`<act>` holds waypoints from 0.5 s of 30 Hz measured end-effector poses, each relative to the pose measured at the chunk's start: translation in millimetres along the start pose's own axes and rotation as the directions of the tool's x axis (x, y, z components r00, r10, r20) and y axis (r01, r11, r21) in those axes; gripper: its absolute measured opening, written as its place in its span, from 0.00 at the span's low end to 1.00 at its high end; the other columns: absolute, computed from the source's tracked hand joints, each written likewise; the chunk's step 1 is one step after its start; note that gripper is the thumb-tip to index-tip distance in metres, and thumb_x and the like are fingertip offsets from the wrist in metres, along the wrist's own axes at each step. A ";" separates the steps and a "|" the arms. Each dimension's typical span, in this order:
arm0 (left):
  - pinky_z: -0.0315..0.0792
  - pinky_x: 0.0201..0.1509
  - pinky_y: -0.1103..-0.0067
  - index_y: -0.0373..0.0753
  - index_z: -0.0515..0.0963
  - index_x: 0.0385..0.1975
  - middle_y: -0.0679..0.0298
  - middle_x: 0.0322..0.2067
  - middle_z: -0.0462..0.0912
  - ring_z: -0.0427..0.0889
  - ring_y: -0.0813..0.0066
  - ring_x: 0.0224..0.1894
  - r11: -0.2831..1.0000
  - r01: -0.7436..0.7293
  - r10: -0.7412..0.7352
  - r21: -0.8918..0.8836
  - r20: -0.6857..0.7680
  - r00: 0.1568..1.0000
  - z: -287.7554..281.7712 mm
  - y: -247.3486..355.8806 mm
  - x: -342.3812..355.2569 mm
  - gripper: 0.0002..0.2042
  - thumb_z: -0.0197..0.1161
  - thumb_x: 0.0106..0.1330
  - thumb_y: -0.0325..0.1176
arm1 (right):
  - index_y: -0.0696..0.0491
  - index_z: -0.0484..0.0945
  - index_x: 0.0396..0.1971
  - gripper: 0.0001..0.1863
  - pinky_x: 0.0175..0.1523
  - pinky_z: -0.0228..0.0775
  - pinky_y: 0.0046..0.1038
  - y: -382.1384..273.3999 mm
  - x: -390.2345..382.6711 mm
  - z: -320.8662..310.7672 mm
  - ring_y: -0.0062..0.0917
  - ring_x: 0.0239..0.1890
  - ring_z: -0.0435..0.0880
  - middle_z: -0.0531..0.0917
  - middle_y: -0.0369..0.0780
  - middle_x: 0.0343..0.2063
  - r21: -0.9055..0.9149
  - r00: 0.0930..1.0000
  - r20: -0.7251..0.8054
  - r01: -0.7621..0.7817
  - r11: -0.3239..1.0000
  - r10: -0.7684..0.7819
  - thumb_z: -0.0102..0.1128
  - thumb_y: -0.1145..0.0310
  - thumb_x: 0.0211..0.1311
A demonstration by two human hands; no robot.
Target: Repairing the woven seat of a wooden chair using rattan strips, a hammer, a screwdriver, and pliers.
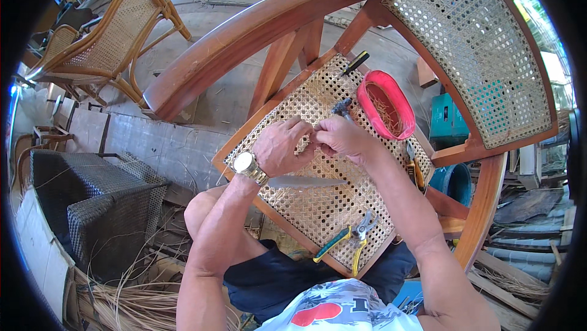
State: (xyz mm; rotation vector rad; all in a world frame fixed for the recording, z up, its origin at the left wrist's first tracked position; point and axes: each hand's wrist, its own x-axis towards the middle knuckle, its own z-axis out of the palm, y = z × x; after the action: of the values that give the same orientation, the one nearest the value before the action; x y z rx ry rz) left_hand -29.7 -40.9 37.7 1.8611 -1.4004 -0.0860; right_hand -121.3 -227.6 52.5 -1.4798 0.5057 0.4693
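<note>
A wooden chair with a woven cane seat (318,208) stands before me. Over the middle of the seat, my left hand (284,146) and my right hand (343,139) meet with fingertips pinched together. Whatever lies between the fingers is too small or hidden to make out. Just below them a flat metal blade (309,182) rests on the cane, one end hidden near my left wrist. A hammer (342,108) lies beyond my right hand, beside a pink oval tub (365,95) of thin strips. Pruning shears (351,237) with yellow-green handles lie at the seat's near corner.
A black-and-yellow handled tool (354,64) lies at the seat's far edge, and orange-handled pliers (416,169) at its right. The chair's armrest (263,37) and cane backrest (471,43) rise around. Left are a rattan chair (110,49), a dark woven chair (110,208) and cane strands (128,297).
</note>
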 end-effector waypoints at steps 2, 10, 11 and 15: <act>0.78 0.37 0.69 0.40 0.80 0.36 0.60 0.35 0.83 0.84 0.59 0.33 1.000 0.001 -0.001 0.025 -0.032 0.999 -3.2 0.1 1.4 0.11 0.71 0.56 0.34 | 0.55 0.79 0.36 0.05 0.30 0.65 0.16 -5.4 2.9 1.5 0.13 0.23 0.73 0.78 0.32 0.25 -0.033 1.000 0.008 -0.013 0.999 0.014 0.60 0.70 0.65; 0.78 0.34 0.72 0.41 0.80 0.36 0.62 0.35 0.84 0.83 0.61 0.30 0.997 0.032 -0.039 -0.068 -0.102 0.994 -19.3 -2.4 1.8 0.12 0.72 0.53 0.32 | 0.56 0.79 0.41 0.08 0.33 0.68 0.17 -16.0 2.0 7.2 0.13 0.26 0.75 0.81 0.33 0.30 0.253 0.997 0.073 -0.050 0.966 0.033 0.58 0.71 0.65; 0.78 0.34 0.71 0.41 0.80 0.36 0.63 0.34 0.84 0.83 0.61 0.31 0.999 -0.007 0.002 -0.046 -0.114 0.994 -19.2 -2.4 1.6 0.12 0.72 0.52 0.32 | 0.57 0.79 0.39 0.07 0.33 0.68 0.18 -17.7 1.8 8.4 0.13 0.26 0.76 0.81 0.33 0.29 0.188 0.998 0.051 -0.041 0.981 0.032 0.57 0.71 0.64; 0.77 0.34 0.70 0.41 0.80 0.35 0.63 0.32 0.83 0.83 0.61 0.31 1.000 -0.014 0.015 0.009 -0.059 0.998 -17.3 0.1 -0.4 0.11 0.71 0.52 0.32 | 0.61 0.81 0.28 0.09 0.30 0.68 0.29 -25.3 0.3 13.7 0.22 0.24 0.78 0.81 0.39 0.21 -0.385 0.987 -0.004 0.149 0.911 -0.163 0.60 0.69 0.58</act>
State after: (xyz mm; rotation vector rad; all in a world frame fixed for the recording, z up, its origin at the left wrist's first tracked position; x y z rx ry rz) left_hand -21.6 -31.2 49.5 1.8451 -1.3757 -0.0176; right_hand -105.8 -214.9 73.2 -1.8937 0.3298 0.4308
